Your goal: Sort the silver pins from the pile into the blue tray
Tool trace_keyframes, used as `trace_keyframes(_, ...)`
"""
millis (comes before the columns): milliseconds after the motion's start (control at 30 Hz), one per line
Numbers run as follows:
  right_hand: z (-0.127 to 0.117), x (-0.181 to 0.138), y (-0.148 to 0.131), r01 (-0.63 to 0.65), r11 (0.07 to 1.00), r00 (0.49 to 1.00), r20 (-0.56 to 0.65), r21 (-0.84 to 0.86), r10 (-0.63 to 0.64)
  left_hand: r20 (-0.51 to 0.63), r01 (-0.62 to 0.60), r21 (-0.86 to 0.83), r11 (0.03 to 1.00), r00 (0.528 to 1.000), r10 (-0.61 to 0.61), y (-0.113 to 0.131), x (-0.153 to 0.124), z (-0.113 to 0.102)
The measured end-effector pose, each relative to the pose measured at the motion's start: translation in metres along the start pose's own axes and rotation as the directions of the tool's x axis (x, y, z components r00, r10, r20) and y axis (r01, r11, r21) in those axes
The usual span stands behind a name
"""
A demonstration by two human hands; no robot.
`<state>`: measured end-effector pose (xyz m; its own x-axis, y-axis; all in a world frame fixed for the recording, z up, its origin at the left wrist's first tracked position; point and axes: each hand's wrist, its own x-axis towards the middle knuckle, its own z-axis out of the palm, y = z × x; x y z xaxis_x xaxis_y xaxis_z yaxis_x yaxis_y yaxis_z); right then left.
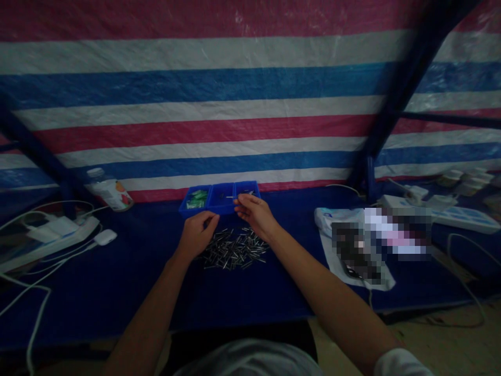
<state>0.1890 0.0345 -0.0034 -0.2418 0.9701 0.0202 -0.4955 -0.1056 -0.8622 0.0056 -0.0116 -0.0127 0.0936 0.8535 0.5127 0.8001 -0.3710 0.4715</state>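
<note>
A heap of small thin metal pins [234, 249] lies on the dark blue table cover. My left hand [198, 234] rests at the heap's left edge with fingers curled into a pinch; what they hold is too small to see. My right hand [254, 214] hovers over the heap's far side, fingers pinched on a thin metal pin at the rim of a blue compartment tray [219, 204]. The tray's left compartment holds green parts [197, 199]; the others hold a few small pieces.
A plastic bottle [109, 191] lies on its side at back left, beside a white power strip [58, 232] with cables and a white adapter [105, 237]. A white bag [354, 250] and another power strip [438, 211] sit on the right. A striped tarp forms the back wall.
</note>
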Motion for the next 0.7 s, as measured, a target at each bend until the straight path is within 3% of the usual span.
trace_keyframes(133,-0.004,0.002,-0.002,-0.096,0.991,0.979,-0.174,0.093,0.111,0.009,0.0,0.001,1.0,1.0,0.0,-0.001,0.0,0.001)
trace_keyframes(367,-0.009,0.007,0.002,-0.056,0.994,0.938,-0.336,0.094,0.084,0.041,0.004,0.016,1.0,0.999,-0.005,0.0,0.001,0.0)
trace_keyframes(467,-0.011,0.008,-0.001,-0.094,0.993,0.938,-0.329,0.075,0.114,0.072,0.019,0.028,0.999,0.997,-0.021,-0.002,0.002,0.0)
trace_keyframes(567,-0.012,0.007,-0.001,-0.182,0.983,0.945,-0.271,0.033,0.184,0.173,0.037,0.067,0.997,0.984,-0.048,-0.007,0.001,0.001)
trace_keyframes(700,-0.007,0.005,0.005,-0.118,0.959,0.982,-0.175,-0.256,0.074,0.3,0.014,0.169,0.985,0.952,-0.065,-0.017,0.0,0.0)
